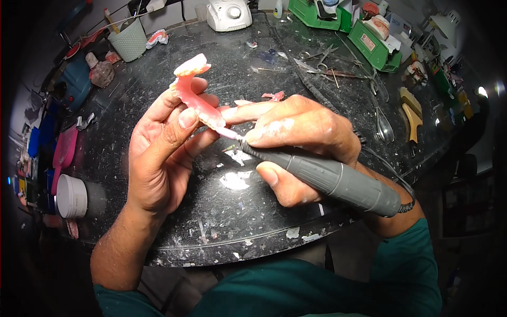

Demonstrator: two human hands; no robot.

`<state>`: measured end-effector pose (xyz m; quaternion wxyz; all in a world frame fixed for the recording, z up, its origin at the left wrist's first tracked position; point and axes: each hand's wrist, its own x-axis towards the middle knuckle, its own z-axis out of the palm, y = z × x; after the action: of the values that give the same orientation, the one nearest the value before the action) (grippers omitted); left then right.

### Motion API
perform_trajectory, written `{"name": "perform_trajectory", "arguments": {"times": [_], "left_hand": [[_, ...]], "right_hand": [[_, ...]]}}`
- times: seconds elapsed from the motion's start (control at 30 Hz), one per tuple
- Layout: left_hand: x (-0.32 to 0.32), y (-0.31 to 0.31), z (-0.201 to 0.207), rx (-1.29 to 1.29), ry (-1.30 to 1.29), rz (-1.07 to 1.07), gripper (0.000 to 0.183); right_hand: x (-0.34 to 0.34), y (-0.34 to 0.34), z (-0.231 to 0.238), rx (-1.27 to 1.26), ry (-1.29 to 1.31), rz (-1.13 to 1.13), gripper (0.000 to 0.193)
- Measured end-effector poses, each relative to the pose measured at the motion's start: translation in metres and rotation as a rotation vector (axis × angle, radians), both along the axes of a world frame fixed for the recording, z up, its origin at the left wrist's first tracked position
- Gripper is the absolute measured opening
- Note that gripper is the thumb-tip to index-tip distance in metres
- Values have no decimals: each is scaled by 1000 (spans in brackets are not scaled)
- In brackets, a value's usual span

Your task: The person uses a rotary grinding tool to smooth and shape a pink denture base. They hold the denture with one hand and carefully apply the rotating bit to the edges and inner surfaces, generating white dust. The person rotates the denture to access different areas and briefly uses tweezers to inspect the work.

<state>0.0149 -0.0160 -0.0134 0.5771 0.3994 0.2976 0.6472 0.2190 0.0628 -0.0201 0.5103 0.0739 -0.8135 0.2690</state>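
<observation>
My left hand [163, 142] pinches a pink denture [199, 105] between thumb and fingers, above the middle of the black bench. The denture is curved, with pale teeth along its edge and its far end raised. In my right hand [301, 137] is a dark grey rotary handpiece [338, 177], gripped like a pen. Its pinkish bit [228, 132] meets the near end of the denture, or is very close to it. A finger of my right hand reaches to the denture and the left fingers. Some of the left fingers are hidden behind the denture.
A white control box [229, 16] stands at the back. Green bins [369, 47], scissors [322, 61] and a yellow-handled brush [411, 119] lie to the right. On the left are a white tub [72, 195], a pink scoop [65, 145] and a woven cup [128, 41]. The handpiece cable crosses the bench.
</observation>
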Motion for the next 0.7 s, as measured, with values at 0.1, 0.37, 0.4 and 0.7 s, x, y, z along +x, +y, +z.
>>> {"name": "perform_trajectory", "arguments": {"times": [0.1, 0.37, 0.4, 0.7], "left_hand": [[0, 0, 0, -2, -15, -13, 43], [1, 0, 0, 16, -27, -25, 43], [2, 0, 0, 13, -25, -12, 43], [5, -1, 2, -2, -21, 18, 44]], "right_hand": [[-2, 2, -5, 8, 25, -31, 35], [-11, -2, -6, -62, 171, -59, 42], [-11, -2, -5, -63, 168, -36, 42], [-10, -4, -5, -90, 160, -30, 41]]}}
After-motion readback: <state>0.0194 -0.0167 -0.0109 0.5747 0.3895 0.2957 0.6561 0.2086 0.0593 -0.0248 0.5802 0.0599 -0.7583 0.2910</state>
